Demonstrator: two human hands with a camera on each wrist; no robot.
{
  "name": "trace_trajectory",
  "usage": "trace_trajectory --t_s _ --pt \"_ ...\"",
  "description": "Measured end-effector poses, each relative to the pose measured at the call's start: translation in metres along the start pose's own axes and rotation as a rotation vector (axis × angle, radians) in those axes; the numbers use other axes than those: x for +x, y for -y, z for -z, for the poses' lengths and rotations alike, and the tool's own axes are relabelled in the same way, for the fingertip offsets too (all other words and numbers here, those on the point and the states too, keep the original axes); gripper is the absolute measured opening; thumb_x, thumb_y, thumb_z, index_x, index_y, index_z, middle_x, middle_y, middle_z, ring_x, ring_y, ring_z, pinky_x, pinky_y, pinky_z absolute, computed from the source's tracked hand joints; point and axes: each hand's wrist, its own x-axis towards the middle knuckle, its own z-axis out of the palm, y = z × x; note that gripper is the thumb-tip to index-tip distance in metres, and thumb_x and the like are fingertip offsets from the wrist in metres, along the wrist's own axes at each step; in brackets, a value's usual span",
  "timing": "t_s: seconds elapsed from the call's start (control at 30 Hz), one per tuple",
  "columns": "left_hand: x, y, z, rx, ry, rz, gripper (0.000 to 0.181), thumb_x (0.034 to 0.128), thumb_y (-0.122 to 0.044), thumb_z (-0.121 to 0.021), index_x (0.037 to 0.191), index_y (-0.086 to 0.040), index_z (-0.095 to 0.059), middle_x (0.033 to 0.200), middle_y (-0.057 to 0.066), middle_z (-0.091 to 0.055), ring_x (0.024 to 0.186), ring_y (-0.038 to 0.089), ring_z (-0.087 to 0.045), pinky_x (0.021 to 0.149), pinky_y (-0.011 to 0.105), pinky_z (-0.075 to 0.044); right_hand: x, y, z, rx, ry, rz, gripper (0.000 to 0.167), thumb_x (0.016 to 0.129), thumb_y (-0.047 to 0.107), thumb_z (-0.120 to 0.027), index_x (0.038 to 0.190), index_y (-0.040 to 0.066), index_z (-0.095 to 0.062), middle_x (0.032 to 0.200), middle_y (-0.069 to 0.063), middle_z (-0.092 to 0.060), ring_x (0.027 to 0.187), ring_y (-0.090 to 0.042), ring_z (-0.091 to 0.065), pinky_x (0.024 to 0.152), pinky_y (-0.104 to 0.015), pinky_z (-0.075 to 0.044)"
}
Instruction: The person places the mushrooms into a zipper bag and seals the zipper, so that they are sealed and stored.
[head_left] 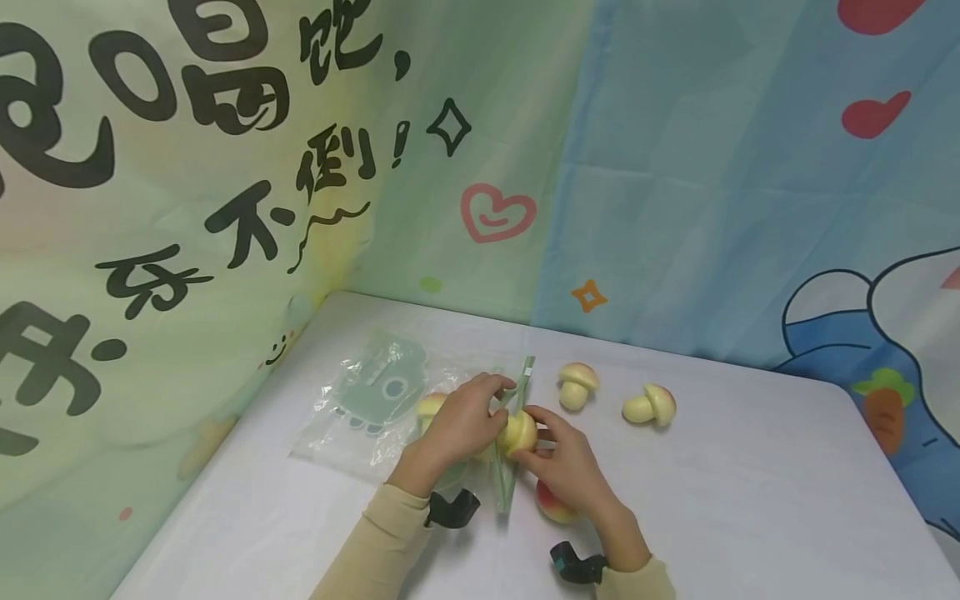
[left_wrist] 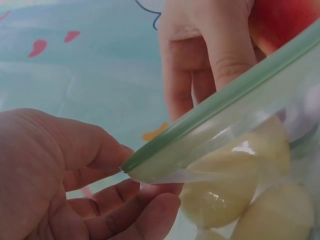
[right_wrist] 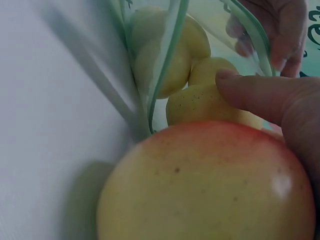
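A clear bag (head_left: 315, 429) with a green zip edge (left_wrist: 220, 107) lies on the table, its mouth held apart. My left hand (head_left: 467, 421) pinches the bag's green edge between thumb and fingers. My right hand (head_left: 573, 467) grips a yellow mushroom-shaped piece (head_left: 519, 433) at the bag's mouth; in the right wrist view my thumb lies on this yellow piece (right_wrist: 200, 105). Inside the bag, several pale yellow pieces (left_wrist: 220, 195) show through the plastic. A red and yellow fruit-like piece (head_left: 555, 505) lies just below my right hand, large in the right wrist view (right_wrist: 210, 185).
Two more toy mushrooms stand or lie to the right of the bag, one (head_left: 577, 385) near its top end and one (head_left: 651, 406) farther right. The white table (head_left: 750, 500) meets a printed cloth backdrop (head_left: 675, 167) behind and at the left.
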Motion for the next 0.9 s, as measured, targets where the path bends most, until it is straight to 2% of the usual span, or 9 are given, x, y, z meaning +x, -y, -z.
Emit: trace_trajectory --t_s 0.2,0.4,0.6,0.9 --pt "0.000 -0.001 -0.002 0.006 0.000 -0.021 0.036 0.0888 -0.008 -0.061 0.125 -0.010 -0.062 0.107 0.005 -0.064 0.092 0.022 -0.063 0.076 0.033 -0.050 -0.001 0.006 -0.009 -0.001 0.008 0.010 0.065 0.078 0.001 -0.079 0.138 0.006 -0.053 0.134 -0.010 -0.058 0.110 -0.028 -0.064 0.081 -0.026 -0.055" --pt "0.000 -0.003 -0.003 0.016 0.003 -0.018 0.035 0.0896 -0.010 -0.062 0.125 -0.010 -0.062 0.106 0.004 -0.064 0.095 0.021 -0.062 0.079 0.034 -0.050 -0.002 0.012 -0.018 -0.021 -0.002 0.039 0.061 0.079 -0.005 -0.073 0.136 0.004 -0.054 0.132 -0.013 -0.059 0.108 -0.029 -0.065 0.081 -0.028 -0.055" --pt "0.000 -0.001 -0.002 0.011 0.005 -0.006 0.036 0.0899 -0.011 -0.062 0.126 -0.011 -0.062 0.108 0.004 -0.064 0.093 0.020 -0.062 0.076 0.032 -0.050 -0.003 0.013 -0.021 -0.054 0.023 0.023 0.064 0.079 -0.003 -0.073 0.139 0.010 -0.052 0.134 -0.008 -0.058 0.110 -0.026 -0.064 0.084 -0.029 -0.054" --pt "0.001 0.001 0.001 0.012 -0.011 -0.004 0.036 0.0883 -0.009 -0.063 0.125 -0.010 -0.062 0.106 0.005 -0.065 0.092 0.021 -0.062 0.076 0.034 -0.050 -0.002 0.010 -0.015 -0.048 0.028 0.004 0.062 0.082 0.007 -0.076 0.139 0.011 -0.052 0.136 -0.006 -0.057 0.113 -0.027 -0.062 0.086 -0.032 -0.054"
